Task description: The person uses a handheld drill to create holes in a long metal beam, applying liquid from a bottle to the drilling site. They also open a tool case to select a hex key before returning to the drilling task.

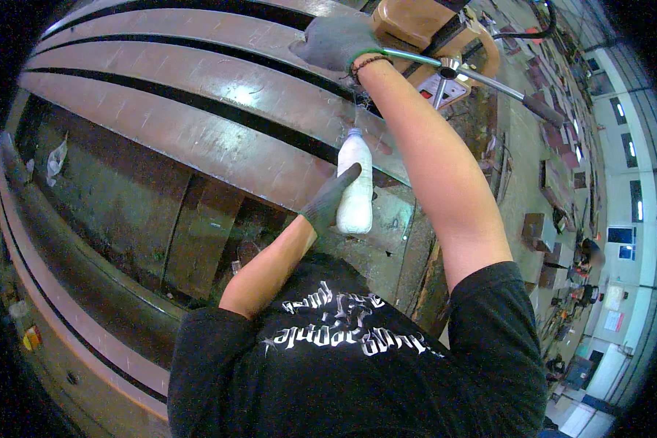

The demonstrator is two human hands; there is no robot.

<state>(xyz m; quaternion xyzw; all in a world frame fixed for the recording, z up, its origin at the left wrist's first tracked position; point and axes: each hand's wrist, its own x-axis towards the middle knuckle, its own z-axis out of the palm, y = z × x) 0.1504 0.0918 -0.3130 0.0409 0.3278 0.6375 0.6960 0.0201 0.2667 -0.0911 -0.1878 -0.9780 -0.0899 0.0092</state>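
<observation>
My left hand (pixel 333 198), in a dark glove, is wrapped round a clear plastic bottle (pixel 355 198) filled with something white. The bottle's narrow cap points away from me, over the edge of a slotted metal table (pixel 190 135). Farther off, my right hand (pixel 339 45) wears a grey glove with a green cuff. It is closed at the end of a shiny lever (pixel 409 57), one of several spokes on a round hub (pixel 450 68). The glove hides the lever's end. Just beyond the bottle's tip, the spot is too dark to make out.
A tan machine body (pixel 416 25) stands behind the hub, with another spoke (pixel 493 84) reaching right. Nearer me on the left lies a dark recess (pixel 117 197) with a crumpled pale scrap (pixel 57 159). Metal blocks (pixel 539 230) sit on the workshop floor at right.
</observation>
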